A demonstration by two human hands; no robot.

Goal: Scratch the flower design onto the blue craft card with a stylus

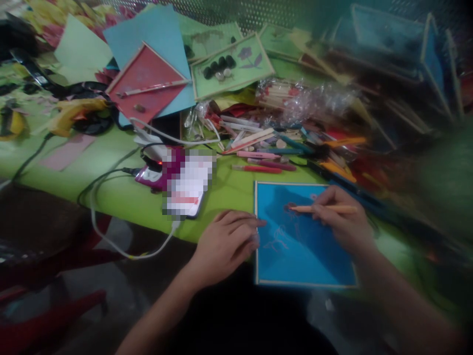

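- Right hand: grip closed, thumb and fingers pinching orange pen; pen tip at a small brown mark on the blue panel.
- Left hand: grip loose, palm down, fingers slightly spread and curled, fingertips over panel's left edge.
- Blue panel lies flat at near edge of desk, pale strips along left, far and near sides; thin line drawing on left half.
- Desk is bright green, cluttered. Left of panel: phone with white cable, beside purple power strip.
- Just beyond panel: red pen, pink pen; farther, clear plastic wrap.
- Far side: red framed panel, green framed panel carrying dark stones.
- Far left: yellow glue gun.
- Room: perforated surface behind desk; red furniture near left, blurred.
- Phone screen pixelated; pen lettering too blurred to read.
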